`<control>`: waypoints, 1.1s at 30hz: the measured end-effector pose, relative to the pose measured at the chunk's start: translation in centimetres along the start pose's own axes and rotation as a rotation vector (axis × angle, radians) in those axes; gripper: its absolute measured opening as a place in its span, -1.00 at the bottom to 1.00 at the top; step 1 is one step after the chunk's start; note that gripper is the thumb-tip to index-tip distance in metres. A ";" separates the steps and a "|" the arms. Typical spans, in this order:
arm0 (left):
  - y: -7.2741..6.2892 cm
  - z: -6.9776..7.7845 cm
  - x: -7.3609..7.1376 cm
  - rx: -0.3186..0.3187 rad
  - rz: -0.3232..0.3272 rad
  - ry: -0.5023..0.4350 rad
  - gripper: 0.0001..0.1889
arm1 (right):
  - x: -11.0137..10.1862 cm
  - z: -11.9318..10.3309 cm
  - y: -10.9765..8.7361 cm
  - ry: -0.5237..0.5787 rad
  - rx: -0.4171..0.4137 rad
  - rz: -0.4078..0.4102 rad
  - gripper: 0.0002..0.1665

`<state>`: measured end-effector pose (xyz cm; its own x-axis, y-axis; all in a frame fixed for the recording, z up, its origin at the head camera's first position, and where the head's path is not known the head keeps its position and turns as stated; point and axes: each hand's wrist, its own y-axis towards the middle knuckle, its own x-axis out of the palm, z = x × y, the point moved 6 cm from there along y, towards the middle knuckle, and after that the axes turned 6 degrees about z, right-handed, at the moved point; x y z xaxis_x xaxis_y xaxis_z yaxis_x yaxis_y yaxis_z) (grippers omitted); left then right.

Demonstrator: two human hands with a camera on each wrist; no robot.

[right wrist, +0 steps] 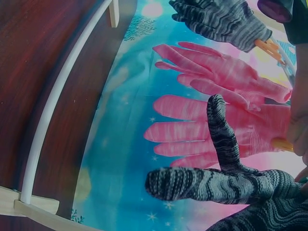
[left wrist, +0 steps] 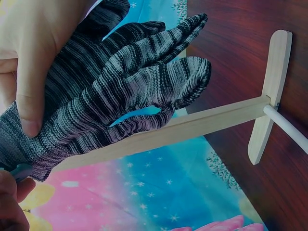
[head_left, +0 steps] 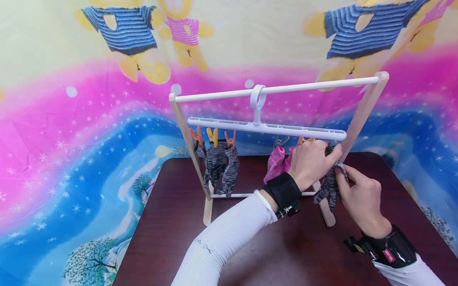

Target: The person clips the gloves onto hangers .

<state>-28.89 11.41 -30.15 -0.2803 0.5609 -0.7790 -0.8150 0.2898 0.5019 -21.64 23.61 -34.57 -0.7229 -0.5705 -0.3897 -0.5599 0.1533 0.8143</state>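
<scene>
At the right end of a white hanger [head_left: 229, 124], my left hand [head_left: 311, 163] pinches a grey-blue clothespin [left wrist: 20, 172] at the cuff of a black-and-grey striped knit glove [left wrist: 130, 91]. My right hand [head_left: 365, 196] holds that glove by its cuff, thumb flat on the knit in the left wrist view. The glove's fingers hang downward. Beside my left hand, pink gloves [right wrist: 211, 72] hang from clothespins, one of them an orange-yellow clothespin [head_left: 304, 140]. The clothespin's jaws are mostly hidden by fingers.
The hanger's ring [head_left: 257, 97] loops over the top bar [head_left: 318, 85] of a wooden rack [head_left: 365, 107]. More striped gloves [head_left: 230, 171] hang at its left end from orange and yellow clothespins [head_left: 212, 137]. The rack stands on a dark red-brown table [head_left: 171, 226] before a printed cloth [head_left: 43, 131].
</scene>
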 end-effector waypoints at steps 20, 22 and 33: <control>-0.3 0.1 0.3 -0.012 0.013 -0.025 -0.45 | 0.0 0.4 -0.2 -0.026 -0.006 -0.013 -0.81; -0.4 0.1 0.2 -0.017 0.020 -0.024 -0.44 | 0.1 0.5 -0.2 -0.026 -0.003 -0.012 -0.81; -0.5 0.1 0.3 -0.035 0.005 -0.066 -0.48 | -0.2 0.3 0.1 -0.023 -0.002 -0.015 -0.84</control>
<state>-28.48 11.51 -30.58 -0.2515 0.6127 -0.7492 -0.8310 0.2601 0.4917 -21.71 23.99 -34.57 -0.7237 -0.5537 -0.4118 -0.5700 0.1433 0.8091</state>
